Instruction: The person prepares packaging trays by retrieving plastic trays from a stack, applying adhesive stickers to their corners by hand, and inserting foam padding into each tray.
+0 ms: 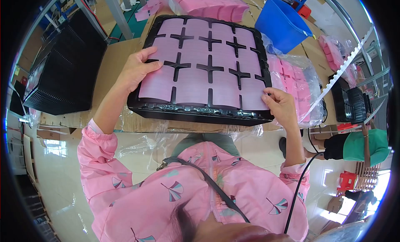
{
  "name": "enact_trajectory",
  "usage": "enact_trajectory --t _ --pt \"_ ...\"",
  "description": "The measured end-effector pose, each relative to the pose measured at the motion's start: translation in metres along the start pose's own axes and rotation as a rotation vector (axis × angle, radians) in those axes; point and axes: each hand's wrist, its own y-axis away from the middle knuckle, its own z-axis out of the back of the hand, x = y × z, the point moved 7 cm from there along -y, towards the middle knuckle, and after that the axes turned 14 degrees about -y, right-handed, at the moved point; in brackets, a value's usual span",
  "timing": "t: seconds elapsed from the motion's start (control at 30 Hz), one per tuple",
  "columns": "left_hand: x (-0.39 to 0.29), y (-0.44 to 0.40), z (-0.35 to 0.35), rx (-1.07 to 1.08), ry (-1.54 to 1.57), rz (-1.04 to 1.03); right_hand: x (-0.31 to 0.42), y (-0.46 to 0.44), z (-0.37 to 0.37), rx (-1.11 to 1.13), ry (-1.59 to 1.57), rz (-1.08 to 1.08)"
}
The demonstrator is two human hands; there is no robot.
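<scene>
A black tray (183,112) lies on the cardboard-covered table in front of me. Over it lies a pink-purple sheet (193,85) with cross-shaped cutouts, through which black shows. My left hand (137,69) is at the sheet's left edge, thumb and index finger apart, the thumb over the sheet and the other fingers partly hidden beside the tray. At the lower right corner, my right hand (280,104) pinches the sheet's edge between thumb and fingers. The sheet's front edge bulges slightly above the tray's front rim.
Black stacked trays (62,67) stand at the left. A blue bin (283,25) is at the back right, near bagged pink sheets (291,81). More pink sheets (208,6) lie behind the tray. A person in green (358,146) is at the far right.
</scene>
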Motion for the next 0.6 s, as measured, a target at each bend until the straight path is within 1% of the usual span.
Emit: enact_trajectory --t 0.1,0.2,0.27,0.3,0.37,0.4,0.47,0.5,0.57,0.6 --pt "0.0 -0.001 0.003 -0.019 -0.016 -0.027 0.002 0.001 -0.001 0.002 0.041 0.001" --pt "-0.003 -0.001 0.009 -0.068 -0.185 -0.098 0.009 0.002 -0.002 -0.003 0.115 0.02" --pt "-0.009 -0.002 0.015 -0.082 -0.395 -0.167 0.017 0.003 0.0 -0.017 0.203 0.053" --pt "-0.014 0.0 0.018 -0.09 -0.5 -0.199 0.023 0.002 0.002 -0.039 0.29 0.116" --pt "-0.039 0.008 0.021 -0.197 -0.818 -0.234 0.036 0.0 0.007 -0.08 0.461 0.247" --pt "-0.049 0.012 0.02 -0.253 -0.979 -0.244 0.039 -0.003 0.008 -0.084 0.471 0.241" --pt "-0.056 0.008 0.02 -0.386 -1.131 -0.381 0.044 -0.015 0.008 -0.086 0.483 0.237" --pt "-0.058 0.002 0.02 -0.452 -1.208 -0.448 0.046 -0.023 0.005 -0.1 0.479 0.348" --pt "-0.059 -0.013 0.008 -0.365 -1.196 -0.616 0.047 -0.04 -0.004 -0.137 0.466 0.567" --pt "-0.059 -0.019 0.0 -0.319 -1.187 -0.703 0.051 -0.05 -0.013 -0.075 0.408 0.497"
